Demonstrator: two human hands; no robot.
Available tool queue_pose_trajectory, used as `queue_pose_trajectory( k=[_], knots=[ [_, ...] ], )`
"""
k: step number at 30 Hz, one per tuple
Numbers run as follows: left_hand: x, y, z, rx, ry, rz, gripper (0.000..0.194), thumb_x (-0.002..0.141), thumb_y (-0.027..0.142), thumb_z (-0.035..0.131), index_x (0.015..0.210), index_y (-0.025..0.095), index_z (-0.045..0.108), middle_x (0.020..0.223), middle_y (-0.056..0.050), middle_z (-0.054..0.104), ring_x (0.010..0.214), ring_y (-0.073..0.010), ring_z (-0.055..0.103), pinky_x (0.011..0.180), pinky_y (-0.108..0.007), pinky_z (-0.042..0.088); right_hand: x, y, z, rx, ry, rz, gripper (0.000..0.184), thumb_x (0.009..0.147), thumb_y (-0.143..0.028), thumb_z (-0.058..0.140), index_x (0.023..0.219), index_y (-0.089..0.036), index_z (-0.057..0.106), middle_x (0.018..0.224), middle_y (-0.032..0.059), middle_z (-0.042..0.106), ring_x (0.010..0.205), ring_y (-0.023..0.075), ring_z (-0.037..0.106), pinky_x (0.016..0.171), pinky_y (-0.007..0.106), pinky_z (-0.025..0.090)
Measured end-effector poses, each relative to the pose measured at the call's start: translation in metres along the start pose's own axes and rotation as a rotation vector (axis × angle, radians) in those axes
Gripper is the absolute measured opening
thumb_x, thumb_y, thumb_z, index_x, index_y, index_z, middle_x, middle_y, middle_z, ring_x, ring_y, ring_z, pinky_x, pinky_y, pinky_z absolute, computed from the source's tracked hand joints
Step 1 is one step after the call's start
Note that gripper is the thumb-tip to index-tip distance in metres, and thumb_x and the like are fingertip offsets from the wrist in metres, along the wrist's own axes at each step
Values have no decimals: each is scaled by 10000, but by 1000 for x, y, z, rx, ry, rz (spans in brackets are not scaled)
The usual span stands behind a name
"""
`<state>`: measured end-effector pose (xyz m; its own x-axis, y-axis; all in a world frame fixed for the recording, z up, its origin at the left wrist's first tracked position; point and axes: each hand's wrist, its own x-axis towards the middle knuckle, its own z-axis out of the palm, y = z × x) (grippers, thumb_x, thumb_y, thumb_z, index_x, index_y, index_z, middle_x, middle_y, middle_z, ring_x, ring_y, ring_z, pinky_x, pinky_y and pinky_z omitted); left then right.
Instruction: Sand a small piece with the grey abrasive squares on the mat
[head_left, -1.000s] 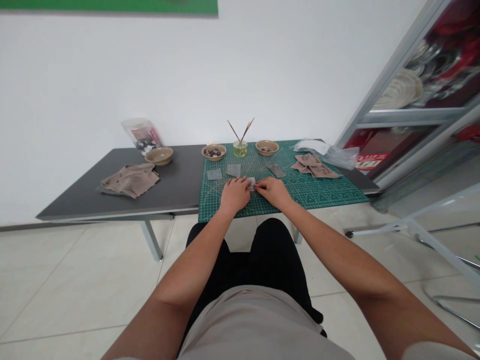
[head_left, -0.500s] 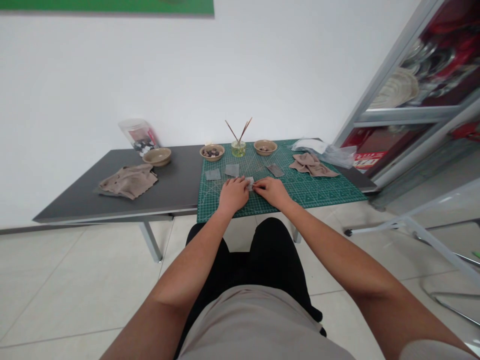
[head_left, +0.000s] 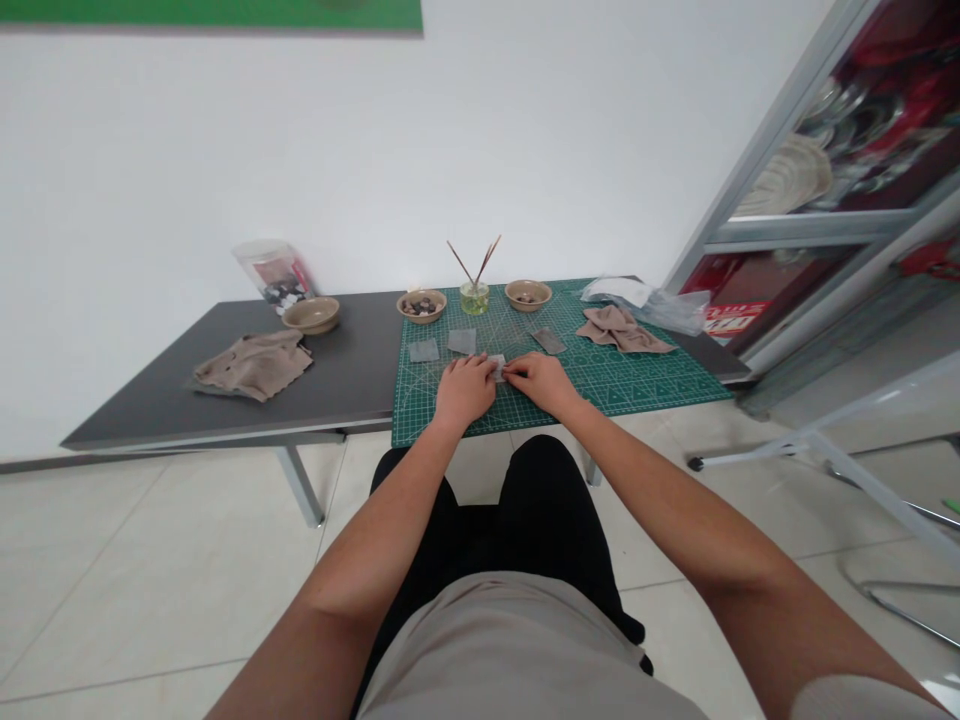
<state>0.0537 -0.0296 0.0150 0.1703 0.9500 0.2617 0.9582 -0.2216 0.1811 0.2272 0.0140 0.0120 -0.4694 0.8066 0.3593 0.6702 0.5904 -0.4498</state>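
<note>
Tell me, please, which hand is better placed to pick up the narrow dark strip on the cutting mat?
Probably the right hand: it is just below the strip, while the left hand is farther away, beyond the small pale piece.

The head-worn camera faces forward and down at a cutting mat close ahead.

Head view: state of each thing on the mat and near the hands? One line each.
left hand, palm down, fingertips at pale square piece
right hand, fingertips on same piece
glass jar, upright, yellowish liquid, sticks standing in it
left bowl, holding small dark pieces
right bowl, holding small dark pieces
three grey squares, flat on green cutting mat
beige cloth, crumpled
</note>
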Motion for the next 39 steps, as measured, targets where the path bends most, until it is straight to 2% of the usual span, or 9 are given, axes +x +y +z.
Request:
queue_pose_trajectory(
  k=[5,12,17,21,24,28,32,36,39],
  knots=[
    [0,1,0,-1,-2,-3,402,988,266,395,1306,263,642,1465,-21,582,1328,-241,518,1139,-433,383,-7,0,-2,29,-25,-62,143,861,-203,692,906,-245,821,995,37,794,1002,227,711,927,343,531],
    [0,2,-2,-5,7,8,415,978,240,410,1328,229,632,1455,-50,590,1309,-255,531,1130,-432,390,4,0,-2,-10,-36,7,145,861,-203,689,907,-244,819,988,40,793,1008,238,705,929,353,521],
    [1,1,-1,-9,-2,15,412,979,226,408,1328,222,627,1453,-50,591,1290,-239,545,1127,-404,391,4,-7,4,-27,-45,-39,165,872,-189,668,918,-246,816,967,41,793,995,228,698,924,348,517],
    [1,1,1,-9,-2,22,406,973,215,417,1317,200,632,1455,-60,589,1299,-252,538,1133,-407,385,-3,1,-3,22,-69,-69,163,862,-196,681,929,-254,818,1012,28,792,1016,223,701,937,340,517],
    [1,1,2,-17,3,31,409,958,188,429,1318,180,624,1452,-78,587,1300,-261,535,1136,-412,381,3,6,-6,-10,-59,-24,158,866,-224,683,944,-237,820,1009,41,793,1007,239,703,918,349,518],
    [2,1,3,-21,13,20,396,957,176,421,1307,141,605,1386,-120,624,1253,-258,562,1122,-403,392,15,-2,2,-78,-59,-12,162,864,-207,675,928,-233,822,968,48,793,993,239,696,907,342,507],
    [3,0,4,-15,11,26,349,960,169,414,1232,121,627,1340,-133,647,1241,-252,571,1111,-382,404,11,-11,6,-65,-75,-66,173,872,-201,659,919,-242,821,939,40,791,980,222,688,892,320,504],
    [3,0,5,-13,-2,54,357,963,169,402,1237,125,626,1410,-127,607,1301,-247,541,1163,-398,355,0,-1,-2,-6,-88,-97,176,869,-201,664,940,-245,818,994,31,793,1002,218,694,913,323,509],
    [3,-1,4,-21,-14,55,388,944,150,410,1268,122,621,1440,-127,587,1324,-245,528,1176,-395,344,5,7,-5,-1,-70,-80,164,868,-216,669,928,-233,820,1014,42,792,1007,229,697,920,337,512]
  ],
)
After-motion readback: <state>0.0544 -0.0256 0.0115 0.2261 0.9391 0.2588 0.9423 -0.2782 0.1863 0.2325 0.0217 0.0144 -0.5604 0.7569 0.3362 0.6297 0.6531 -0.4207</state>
